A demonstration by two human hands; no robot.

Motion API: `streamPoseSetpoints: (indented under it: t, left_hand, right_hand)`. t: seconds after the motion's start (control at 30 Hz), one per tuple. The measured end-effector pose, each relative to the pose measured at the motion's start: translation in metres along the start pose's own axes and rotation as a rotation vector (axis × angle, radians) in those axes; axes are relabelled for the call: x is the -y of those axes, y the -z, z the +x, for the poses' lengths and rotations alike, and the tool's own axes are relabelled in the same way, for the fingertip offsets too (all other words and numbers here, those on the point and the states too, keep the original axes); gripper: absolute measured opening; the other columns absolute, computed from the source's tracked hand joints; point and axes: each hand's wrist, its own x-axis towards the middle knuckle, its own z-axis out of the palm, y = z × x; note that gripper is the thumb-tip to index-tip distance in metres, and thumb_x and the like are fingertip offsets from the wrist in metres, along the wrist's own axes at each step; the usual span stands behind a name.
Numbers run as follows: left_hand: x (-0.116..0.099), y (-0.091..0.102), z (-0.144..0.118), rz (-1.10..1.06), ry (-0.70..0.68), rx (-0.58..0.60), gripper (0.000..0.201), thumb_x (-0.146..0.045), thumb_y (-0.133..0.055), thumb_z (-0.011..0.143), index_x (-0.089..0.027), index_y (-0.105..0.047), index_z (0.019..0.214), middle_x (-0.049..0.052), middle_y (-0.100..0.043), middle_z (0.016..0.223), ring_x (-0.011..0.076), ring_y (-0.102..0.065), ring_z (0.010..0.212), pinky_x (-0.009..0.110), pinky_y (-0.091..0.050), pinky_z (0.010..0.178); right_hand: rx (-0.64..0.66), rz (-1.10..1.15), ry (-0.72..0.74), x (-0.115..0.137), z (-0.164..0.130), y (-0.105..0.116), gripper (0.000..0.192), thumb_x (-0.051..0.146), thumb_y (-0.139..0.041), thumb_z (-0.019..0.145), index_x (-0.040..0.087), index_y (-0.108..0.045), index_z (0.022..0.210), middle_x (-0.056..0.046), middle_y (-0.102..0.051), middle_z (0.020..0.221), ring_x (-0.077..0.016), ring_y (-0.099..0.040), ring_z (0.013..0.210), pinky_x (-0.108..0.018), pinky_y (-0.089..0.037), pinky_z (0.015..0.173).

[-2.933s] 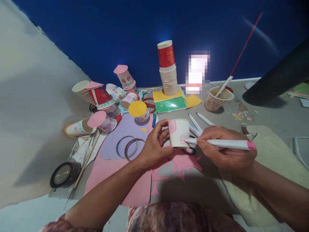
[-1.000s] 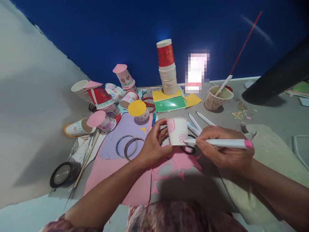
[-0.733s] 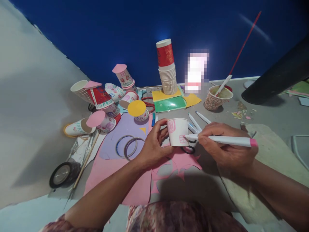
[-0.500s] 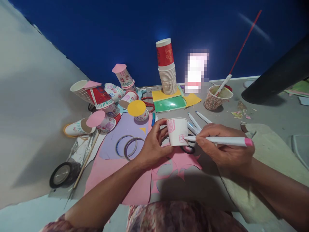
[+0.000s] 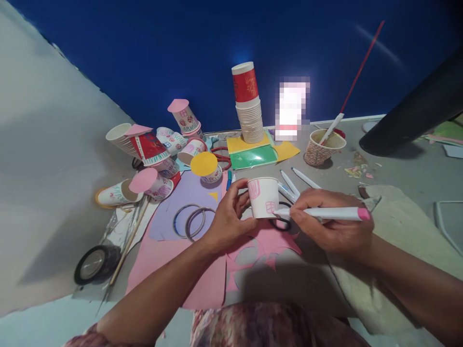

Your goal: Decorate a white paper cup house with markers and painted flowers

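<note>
The left hand (image 5: 226, 219) is curling its thumb and fingers (image 5: 237, 190) around the left side of a white cup (image 5: 264, 196), steadying it upright over the pink paper (image 5: 202, 279). The right hand (image 5: 327, 219) is pinching a white marker (image 5: 321, 213) with a pink end cap, fingers closed narrowly around the barrel, and the tip is touching the cup's lower right wall. Two pink drawings are showing on the cup: a striped shape near the rim and a small gridded box by the marker tip; no words can be read on it.

Just behind the cup, a black ring (image 5: 281, 222) is lying on the table, and about three more white markers (image 5: 294, 182) are fanning out beside the right hand. A lilac sheet (image 5: 188, 193) is lying to the left with two thin rings (image 5: 191, 222) on it. Further left, a tape roll (image 5: 92, 263) and a stick (image 5: 126, 246) are resting on the grey table (image 5: 398, 168).

At the back, a stack of cups (image 5: 249, 108), the top one red with gold marks too small to read, is standing on yellow and green sheets (image 5: 253, 153). A patterned cup (image 5: 321, 150) is holding a brush. To the left, a heap of decorated cups (image 5: 159, 149) is lying tumbled, roughly ten, several capped with pink discs and one with a yellow disc (image 5: 203, 164); their scribbles are not legible. Red scissors (image 5: 221, 156) are lying beside them.
</note>
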Motion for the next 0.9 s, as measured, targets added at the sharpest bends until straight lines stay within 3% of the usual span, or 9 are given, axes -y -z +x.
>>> streamPoseSetpoints:
  t: [0.13, 0.2, 0.3, 0.4, 0.57, 0.7, 0.83, 0.9]
  left_hand:
    - [-0.001, 0.0, 0.0, -0.01, -0.004, 0.001, 0.077, -0.01, -0.086, 0.066, -0.025, -0.049, 0.132, 0.012, -0.063, 0.146, 0.0314, -0.062, 0.142, 0.043, -0.05, 0.116]
    - [-0.001, 0.0, 0.0, 0.003, -0.002, -0.008, 0.078, -0.009, -0.085, 0.066, -0.025, -0.05, 0.133, 0.013, -0.062, 0.147, 0.0315, -0.061, 0.144, 0.043, -0.048, 0.117]
    - [-0.001, 0.0, 0.0, 0.05, -0.008, -0.015, 0.081, -0.011, -0.087, 0.063, -0.024, -0.052, 0.134, 0.013, -0.065, 0.143, 0.0322, -0.063, 0.14, 0.043, -0.049, 0.115]
    - [-0.001, 0.001, -0.001, 0.046, 0.045, 0.03, 0.085, -0.015, -0.093, 0.061, -0.025, -0.055, 0.136, 0.012, -0.066, 0.142, 0.0324, -0.064, 0.135, 0.041, -0.052, 0.11]
    - [-0.002, 0.006, -0.004, -0.189, 0.156, 0.095, 0.088, -0.019, -0.093, 0.059, -0.028, -0.06, 0.14, 0.011, -0.065, 0.143, 0.0313, -0.07, 0.12, 0.035, -0.056, 0.089]
    - [-0.008, 0.009, -0.005, -0.421, 0.222, 0.158, 0.082, -0.021, -0.085, 0.06, -0.024, -0.065, 0.14, 0.012, -0.066, 0.146, 0.0299, -0.07, 0.114, 0.035, -0.056, 0.088]
    - [-0.009, 0.013, -0.004, -0.611, 0.357, 0.24, 0.08, -0.036, -0.078, 0.067, -0.018, -0.064, 0.144, 0.013, -0.075, 0.13, 0.028, -0.072, 0.102, 0.033, -0.055, 0.078]
    - [-0.007, 0.014, -0.002, -0.661, 0.404, 0.252, 0.079, -0.044, -0.075, 0.072, -0.014, -0.064, 0.145, 0.014, -0.079, 0.121, 0.0281, -0.073, 0.098, 0.035, -0.056, 0.082]
  right_hand:
    - [-0.124, 0.028, -0.031, -0.007, -0.005, -0.003, 0.012, 0.016, -0.07, 0.094, 0.025, -0.073, 0.086, 0.0, -0.077, 0.072, -0.0156, -0.071, 0.058, -0.025, -0.056, 0.056]
    - [-0.218, 0.024, -0.057, -0.013, -0.007, -0.005, 0.008, 0.019, -0.07, 0.097, 0.025, -0.075, 0.097, 0.0, -0.078, 0.075, -0.0162, -0.072, 0.059, -0.027, -0.058, 0.058]
    - [-0.257, 0.025, -0.099, -0.022, -0.008, -0.007, 0.016, 0.022, -0.065, 0.102, 0.024, -0.075, 0.114, 0.0, -0.08, 0.081, -0.0148, -0.072, 0.059, -0.027, -0.059, 0.061]
    - [-0.239, 0.016, -0.141, -0.032, -0.005, -0.008, 0.017, 0.023, -0.065, 0.103, 0.023, -0.074, 0.117, -0.003, -0.082, 0.092, -0.0149, -0.075, 0.066, -0.028, -0.06, 0.066]
    - [-0.197, -0.044, -0.144, -0.041, -0.004, -0.01, 0.016, 0.023, -0.068, 0.1, 0.024, -0.074, 0.114, -0.005, -0.083, 0.101, -0.0209, -0.08, 0.086, -0.033, -0.063, 0.081]
    - [-0.128, -0.046, -0.079, -0.042, -0.006, -0.009, 0.021, 0.02, -0.068, 0.098, 0.025, -0.072, 0.117, -0.005, -0.082, 0.1, -0.0207, -0.079, 0.085, -0.033, -0.063, 0.08]
    - [-0.025, -0.004, -0.057, -0.036, -0.007, -0.007, 0.027, 0.02, -0.072, 0.095, 0.025, -0.07, 0.121, -0.005, -0.082, 0.104, -0.0177, -0.076, 0.077, -0.031, -0.063, 0.077]
    - [0.039, 0.029, -0.049, -0.033, -0.008, -0.006, 0.034, 0.023, -0.076, 0.094, 0.026, -0.068, 0.127, -0.006, -0.081, 0.11, -0.0176, -0.075, 0.077, -0.031, -0.063, 0.077]
